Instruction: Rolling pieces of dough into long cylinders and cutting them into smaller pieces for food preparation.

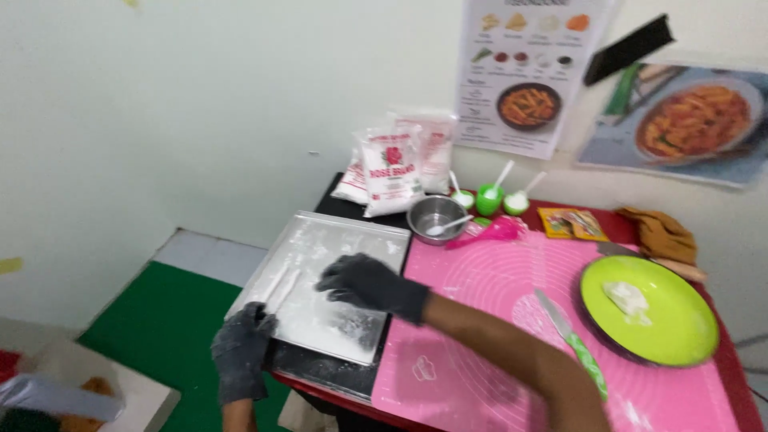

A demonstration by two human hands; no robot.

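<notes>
Floured metal tray (320, 240): your gloved left hand (242, 350) pinches its near corner, right hand (370, 284) lies spread beside the dough strips (280, 290); overhanging the bench (740, 376), it could tip.

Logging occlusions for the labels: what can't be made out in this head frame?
- Left hand, head view: palm side faces away; its grip on the tray edge is hidden by the glove.
- Right hand: fingertips blurred, so contact with the thin dough strips is unclear.
- Metal bowl: contents too small to tell beyond a white spoon.
- Knife: handle end hidden by the right forearm.
- Bottom-left items: blurred, cut off by the edge.
</notes>
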